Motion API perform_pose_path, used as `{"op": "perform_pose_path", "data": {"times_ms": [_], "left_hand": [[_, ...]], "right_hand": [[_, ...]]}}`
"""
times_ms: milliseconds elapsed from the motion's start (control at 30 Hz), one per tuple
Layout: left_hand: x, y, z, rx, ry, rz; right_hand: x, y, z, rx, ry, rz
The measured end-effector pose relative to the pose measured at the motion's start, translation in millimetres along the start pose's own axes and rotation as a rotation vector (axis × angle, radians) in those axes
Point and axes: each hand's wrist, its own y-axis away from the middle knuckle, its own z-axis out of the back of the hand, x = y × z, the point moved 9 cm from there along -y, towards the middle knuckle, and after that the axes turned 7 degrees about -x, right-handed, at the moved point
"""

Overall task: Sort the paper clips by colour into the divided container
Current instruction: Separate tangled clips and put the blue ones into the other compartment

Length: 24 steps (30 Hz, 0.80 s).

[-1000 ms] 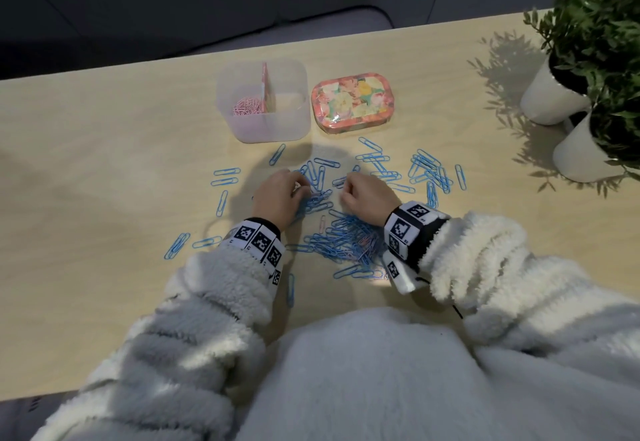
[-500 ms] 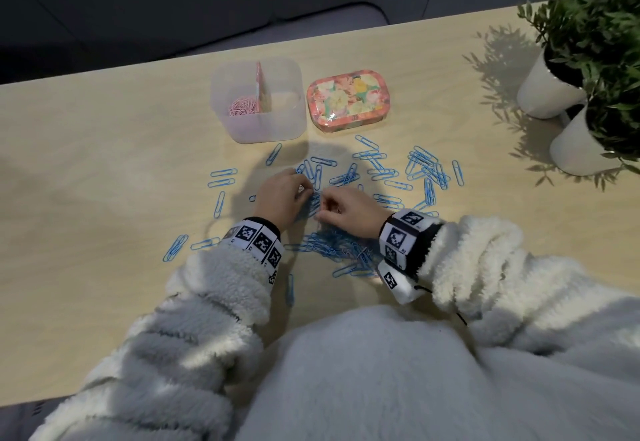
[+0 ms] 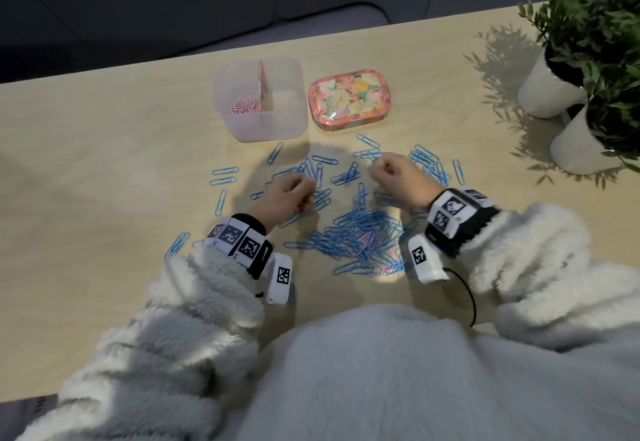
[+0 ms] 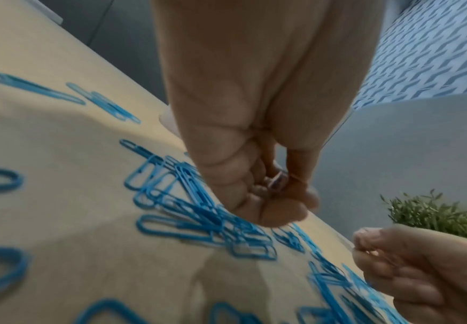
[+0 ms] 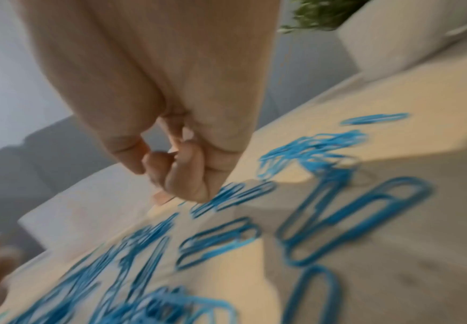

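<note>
On the table (image 3: 104, 170), far side: clear divided container (image 3: 260, 101), pink clips (image 3: 244, 105) in its left compartment, right compartment looks bare. Floral tin (image 3: 346, 96) just beside it on the right. Two white potted plants (image 3: 595, 59) at the right edge, well apart from the work area. Nothing sits between hands and container except loose clips.

Blue paper clips (image 3: 363, 236) lie flat, long axes pointing every which way; dense heap near the body between the wrists, thinner scatter toward the container and out to both sides.

Left hand (image 3: 285, 198) low over the scatter, fingers (image 4: 254, 193) curled around something small, likely a clip; blurred, colour unclear. Right hand (image 3: 398, 177) lifted off the table, fingers (image 5: 179, 171) clenched with thumb against fingertips; cannot tell whether it holds anything. Heap sits behind both hands, toward the body.
</note>
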Motion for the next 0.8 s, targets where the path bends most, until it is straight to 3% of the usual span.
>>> {"op": "perform_pose_path", "data": {"times_ms": [100, 167, 233, 300, 400, 433, 500, 633, 800], "left_hand": [[3.1, 7.8, -24.3, 0.104, 0.080, 0.080], [6.1, 8.4, -29.6, 0.077, 0.071, 0.133], [2.7, 9.2, -37.9, 0.081, -0.057, 0.090], [-3.0, 13.1, -51.6, 0.154, -0.319, -0.039], [-1.0, 17.2, -65.2, 0.234, -0.733, -0.189], [-1.7, 16.6, -64.5, 0.221, -0.785, -0.218], [-4.4, 13.4, -54.0, 0.155, -0.820, -0.230], [-10.1, 14.1, -29.6, 0.045, -0.855, -0.253], [-18.0, 32.4, -45.4, 0.082, -0.857, -0.387]], "right_hand": [[-23.0, 12.7, 20.9, -0.020, -0.396, -0.214], [-29.0, 20.2, 26.5, -0.038, -0.528, -0.271], [-36.2, 26.4, 26.6, -0.047, -0.579, -0.301], [-38.9, 30.9, 21.9, -0.033, -0.450, -0.251], [-20.7, 43.9, -3.5, 0.127, 0.028, 0.035], [-18.3, 48.4, -14.5, 0.176, 0.189, 0.104], [-15.2, 48.6, -18.7, 0.134, 0.406, 0.167], [-13.4, 34.7, 7.2, -0.031, 0.328, 0.142], [-12.4, 35.8, 36.4, -0.195, 0.368, 0.125]]}}
